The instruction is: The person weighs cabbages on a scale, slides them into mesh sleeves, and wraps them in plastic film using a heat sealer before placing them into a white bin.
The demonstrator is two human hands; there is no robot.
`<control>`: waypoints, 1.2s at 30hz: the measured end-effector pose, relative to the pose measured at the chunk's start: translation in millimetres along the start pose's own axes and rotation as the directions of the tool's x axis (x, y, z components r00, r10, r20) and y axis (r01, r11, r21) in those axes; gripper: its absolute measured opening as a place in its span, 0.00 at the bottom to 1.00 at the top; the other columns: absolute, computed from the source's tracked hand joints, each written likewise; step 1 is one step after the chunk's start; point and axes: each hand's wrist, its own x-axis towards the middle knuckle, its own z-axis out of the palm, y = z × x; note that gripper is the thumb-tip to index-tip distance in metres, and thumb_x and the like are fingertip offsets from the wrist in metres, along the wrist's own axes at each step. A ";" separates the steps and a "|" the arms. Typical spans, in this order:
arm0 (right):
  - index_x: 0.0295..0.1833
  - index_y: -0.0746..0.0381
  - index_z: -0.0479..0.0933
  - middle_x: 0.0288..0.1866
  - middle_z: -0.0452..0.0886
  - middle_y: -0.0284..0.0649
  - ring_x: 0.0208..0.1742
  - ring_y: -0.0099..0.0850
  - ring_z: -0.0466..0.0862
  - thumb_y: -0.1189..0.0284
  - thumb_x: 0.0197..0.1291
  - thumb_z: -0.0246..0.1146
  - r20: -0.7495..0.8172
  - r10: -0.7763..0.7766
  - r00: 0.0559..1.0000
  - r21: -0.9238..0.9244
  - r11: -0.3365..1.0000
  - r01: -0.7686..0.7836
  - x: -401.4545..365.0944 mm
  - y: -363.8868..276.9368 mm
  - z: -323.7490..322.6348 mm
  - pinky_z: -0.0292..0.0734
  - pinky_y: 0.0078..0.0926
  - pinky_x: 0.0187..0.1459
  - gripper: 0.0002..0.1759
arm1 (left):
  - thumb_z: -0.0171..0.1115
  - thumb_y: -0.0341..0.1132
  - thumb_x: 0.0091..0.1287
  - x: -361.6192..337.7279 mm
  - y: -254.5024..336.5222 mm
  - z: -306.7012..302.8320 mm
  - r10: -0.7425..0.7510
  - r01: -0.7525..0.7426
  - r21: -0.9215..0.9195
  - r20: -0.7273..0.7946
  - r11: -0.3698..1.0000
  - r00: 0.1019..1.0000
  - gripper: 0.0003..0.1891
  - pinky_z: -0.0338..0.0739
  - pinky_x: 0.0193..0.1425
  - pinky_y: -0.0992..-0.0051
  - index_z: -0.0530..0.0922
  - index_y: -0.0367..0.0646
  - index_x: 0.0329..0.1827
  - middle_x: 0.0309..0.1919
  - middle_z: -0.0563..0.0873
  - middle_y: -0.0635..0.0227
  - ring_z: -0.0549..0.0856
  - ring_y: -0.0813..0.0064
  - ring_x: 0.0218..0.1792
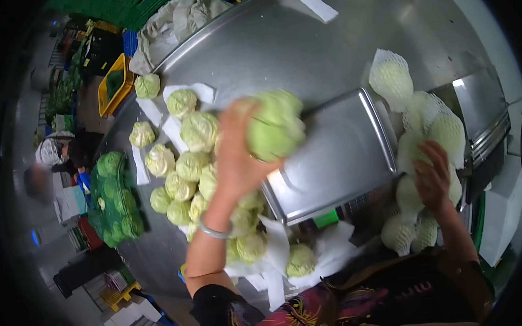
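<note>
A: Head view – what's w/ the left hand?
B: Clamped round a cabbage, fingers wrapped on from its left side, held up off the table.
A: Where exactly?
B: Over the left rim of the steel scale tray. Tray lies to the hand's right; pile of bare cabbages sits just below-left. Left hand's much nearer the tray's middle than the right one.
A: Cabbage looks?
B: Pale green, roundish, no clear long axis, no net, bit blurred.
A: Right hand?
B: On the netted cabbages right of the tray, palm down, fingers draped over one. Gripping or just resting – can't tell.
</note>
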 end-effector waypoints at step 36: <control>0.71 0.59 0.60 0.67 0.65 0.49 0.70 0.43 0.67 0.62 0.37 0.79 0.437 -0.437 0.786 0.740 0.671 -0.039 95.5 -244.4 160.4 0.63 0.36 0.70 0.53 | 0.68 0.39 0.63 -294.1 -124.6 -106.1 -0.776 0.735 -0.321 -0.461 0.598 0.430 0.28 0.76 0.59 0.67 0.72 0.36 0.64 0.55 0.82 0.54 0.83 0.62 0.53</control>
